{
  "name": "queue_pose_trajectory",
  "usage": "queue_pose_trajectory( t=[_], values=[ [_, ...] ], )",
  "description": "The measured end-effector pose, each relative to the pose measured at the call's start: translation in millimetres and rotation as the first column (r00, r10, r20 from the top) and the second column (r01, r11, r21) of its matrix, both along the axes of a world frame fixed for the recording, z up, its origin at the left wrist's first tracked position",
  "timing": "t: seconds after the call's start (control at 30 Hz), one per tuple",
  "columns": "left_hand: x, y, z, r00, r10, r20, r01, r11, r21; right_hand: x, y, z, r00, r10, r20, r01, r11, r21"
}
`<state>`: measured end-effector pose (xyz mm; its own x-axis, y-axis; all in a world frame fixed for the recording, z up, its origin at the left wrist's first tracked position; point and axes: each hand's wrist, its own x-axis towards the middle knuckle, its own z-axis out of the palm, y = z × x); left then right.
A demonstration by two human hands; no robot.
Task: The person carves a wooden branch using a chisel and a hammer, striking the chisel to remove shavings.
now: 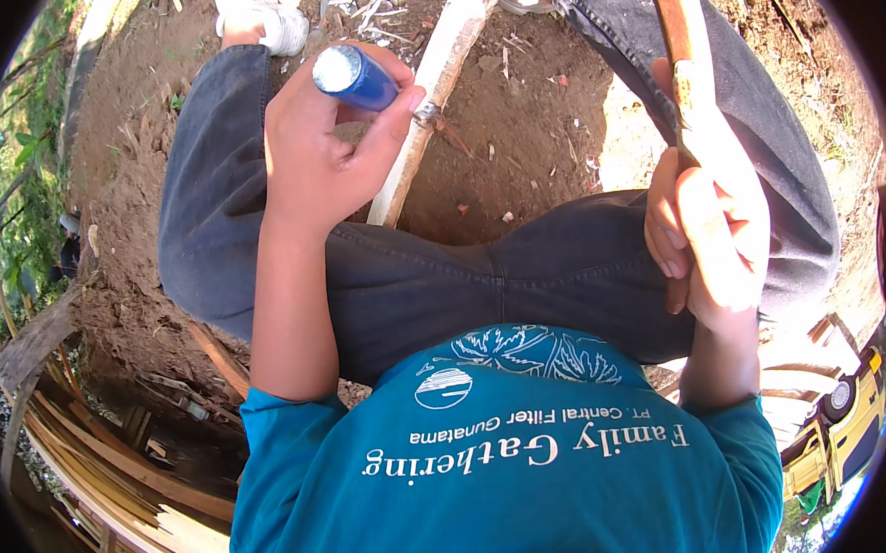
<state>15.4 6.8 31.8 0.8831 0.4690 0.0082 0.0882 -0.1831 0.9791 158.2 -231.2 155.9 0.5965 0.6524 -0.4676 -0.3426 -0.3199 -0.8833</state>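
My left hand (307, 168) is closed around a thick blue handle (371, 85) with a worn whitish end facing up. The tool's working end is hidden, so its kind does not show. Thumb and fingertips are close against a pale, peeled wooden pole (456, 45) slanting between my legs. On the right, my right hand (716, 232) wraps around the lower part of a brown wooden stick (686, 28). The stick stretches forward over my right leg and out of the upper edge, with its far end out of view.
Wood chips (374, 15) litter the bare soil (545, 111) ahead. My legs in dark trousers (424, 288) spread to both sides of the pole. Stacked planks and strips (123, 483) lie at the lower left. A yellow vehicle (842, 436) stands at the lower right.
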Motion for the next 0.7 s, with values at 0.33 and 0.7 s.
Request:
queue_pose_trajectory(
  t=[0.33,0.7],
  values=[
    [1,0,1,0.998,-0.037,0.052,0.031,0.994,0.104,-6,6,3,0.997,0.002,0.074,0.001,0.999,-0.038],
    [-1,11,-3,0.99,-0.001,0.142,-0.009,0.998,0.067,-5,3,-2,0.999,0.036,0.036,-0.034,0.997,-0.07]
  ],
)
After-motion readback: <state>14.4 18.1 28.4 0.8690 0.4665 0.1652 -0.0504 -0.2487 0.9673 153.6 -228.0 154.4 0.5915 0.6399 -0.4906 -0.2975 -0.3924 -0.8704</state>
